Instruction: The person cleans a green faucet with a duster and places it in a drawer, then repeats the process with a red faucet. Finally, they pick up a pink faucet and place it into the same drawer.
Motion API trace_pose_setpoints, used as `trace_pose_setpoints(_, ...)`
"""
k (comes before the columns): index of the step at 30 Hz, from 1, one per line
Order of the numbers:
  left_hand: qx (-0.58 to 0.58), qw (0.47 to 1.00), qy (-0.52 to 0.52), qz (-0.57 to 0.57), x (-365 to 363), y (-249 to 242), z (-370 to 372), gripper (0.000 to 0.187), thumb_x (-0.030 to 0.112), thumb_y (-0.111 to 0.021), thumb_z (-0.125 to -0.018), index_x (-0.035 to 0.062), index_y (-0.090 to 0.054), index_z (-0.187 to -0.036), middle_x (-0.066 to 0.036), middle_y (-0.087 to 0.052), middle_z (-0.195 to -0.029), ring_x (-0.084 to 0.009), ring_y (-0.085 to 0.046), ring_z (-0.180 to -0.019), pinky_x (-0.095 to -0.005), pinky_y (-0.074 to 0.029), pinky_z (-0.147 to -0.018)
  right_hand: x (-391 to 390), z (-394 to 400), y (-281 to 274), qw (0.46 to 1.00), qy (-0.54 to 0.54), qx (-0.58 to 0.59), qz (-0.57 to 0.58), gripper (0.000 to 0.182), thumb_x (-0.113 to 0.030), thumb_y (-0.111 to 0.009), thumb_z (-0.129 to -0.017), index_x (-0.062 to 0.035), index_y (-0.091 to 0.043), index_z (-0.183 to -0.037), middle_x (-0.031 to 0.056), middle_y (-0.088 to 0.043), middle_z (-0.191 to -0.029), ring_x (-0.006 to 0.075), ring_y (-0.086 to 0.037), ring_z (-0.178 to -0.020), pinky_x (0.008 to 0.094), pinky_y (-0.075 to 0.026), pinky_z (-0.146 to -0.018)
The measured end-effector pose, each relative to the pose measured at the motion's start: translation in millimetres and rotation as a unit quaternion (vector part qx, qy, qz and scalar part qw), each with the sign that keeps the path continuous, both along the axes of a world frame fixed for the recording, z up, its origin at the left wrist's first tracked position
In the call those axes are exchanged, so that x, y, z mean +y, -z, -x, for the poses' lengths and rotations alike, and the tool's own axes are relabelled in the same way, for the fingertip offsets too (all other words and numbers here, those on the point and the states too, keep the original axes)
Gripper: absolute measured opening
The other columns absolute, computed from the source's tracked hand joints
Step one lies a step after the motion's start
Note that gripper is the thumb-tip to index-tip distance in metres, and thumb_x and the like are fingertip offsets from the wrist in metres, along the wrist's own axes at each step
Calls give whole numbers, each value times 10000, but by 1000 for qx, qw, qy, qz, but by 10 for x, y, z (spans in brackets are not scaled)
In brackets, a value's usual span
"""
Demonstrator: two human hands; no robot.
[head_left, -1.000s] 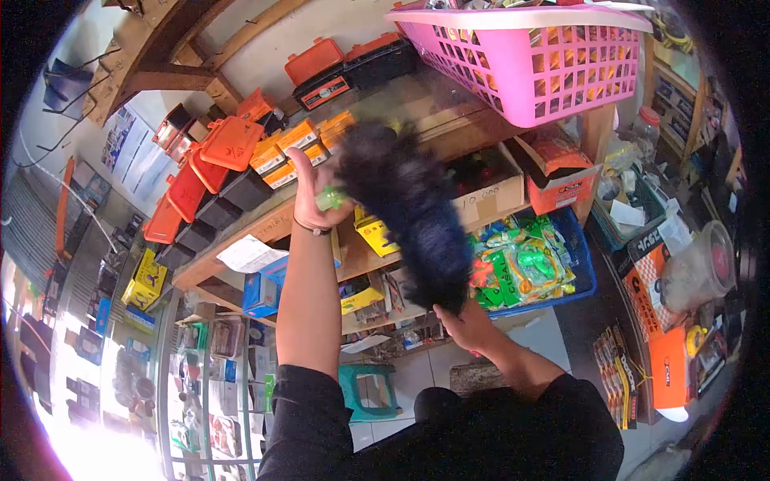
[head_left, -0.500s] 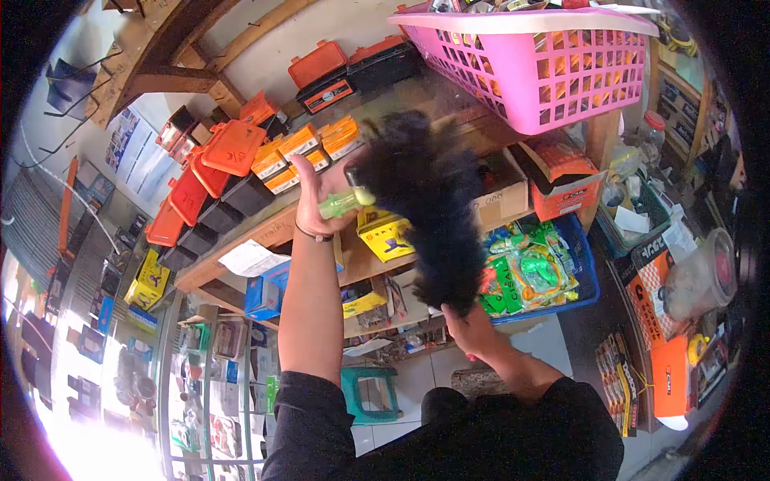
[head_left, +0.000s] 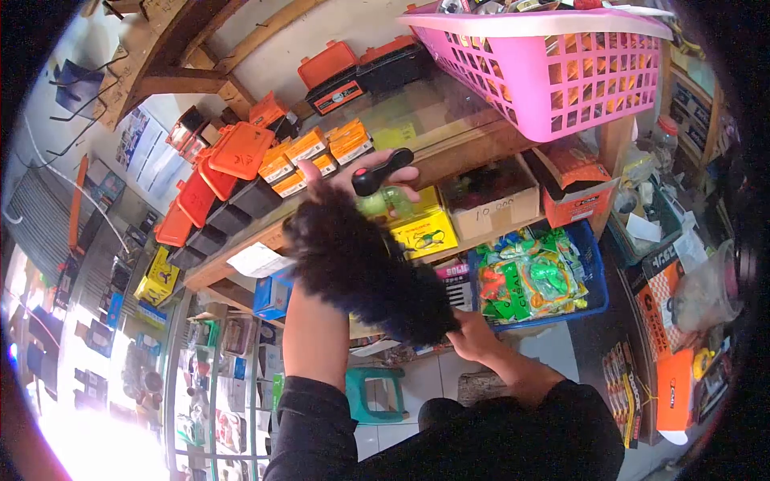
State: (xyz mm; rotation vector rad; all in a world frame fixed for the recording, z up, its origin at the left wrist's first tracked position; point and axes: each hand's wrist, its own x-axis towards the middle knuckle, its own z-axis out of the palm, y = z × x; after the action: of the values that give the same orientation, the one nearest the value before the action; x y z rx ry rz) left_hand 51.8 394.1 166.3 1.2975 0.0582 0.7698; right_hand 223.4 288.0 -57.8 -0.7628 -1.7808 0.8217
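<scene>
My right hand (head_left: 474,337) is closed around the lower end of a dark, fluffy duster (head_left: 365,268). The duster slants up to the left, in front of my left wrist and part of my left hand. My left hand (head_left: 343,178) holds a green see-through item (head_left: 387,203) with a black handle-like part (head_left: 382,171) that has a red spot. Its thumb points up, and fingertips show past the black part. The exact kind of the green item is not clear. Behind it, a yellow box (head_left: 429,232) sits on the shelf below the wooden edge.
Orange-lidded black cases (head_left: 238,152) and small orange boxes (head_left: 309,146) line the upper surface at left. A pink basket (head_left: 525,96) overhangs at right. Below are a cardboard box (head_left: 505,207) and a blue crate (head_left: 600,280) of green packets. A teal stool (head_left: 375,386) stands underneath.
The duster has swung left and down, now crossing my left wrist. The green item and its black part have shifted right in my left hand. The cardboard box has come into fuller view.
</scene>
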Motion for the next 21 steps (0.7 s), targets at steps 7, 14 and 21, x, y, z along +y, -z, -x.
trace_pose_setpoints(7, -27, 992, -57, 107, -133, -18, 24, 1040, 777, -247, -638, -63, -276, -1252, -210, -385, -1240, -284, -413, -1126, -384, -331, -945, 26, 135, 139, 991, -27, -12, 130, 232, -218, -550, -739, -37, -536, -883, 187, -559, -646, 392, -542, -611, 451, -411, -531)
trace_pose_setpoints(14, -46, 970, -145, 188, 33, 83, 181, 996, 761, -269, -660, -50, -314, -1236, -268, -415, -1186, -365, -463, -1055, -395, -382, -893, 32, 206, 163, 995, -5, 58, 82, 249, -202, -536, -739, -20, -533, -908, 215, -559, -663, 401, -540, -631, 460, -426, -552)
trace_pose_setpoints(21, -19, 984, -99, 147, 26, 3, 212, 953, 732, -280, -694, -36, -297, -1258, -229, -410, -1216, -310, -409, -1130, -422, -341, -939, 29, 165, 96, 999, 21, -1, 47, 199, -164, -476, -757, -50, -544, -905, 192, -562, -655, 396, -538, -621, 467, -413, -538)
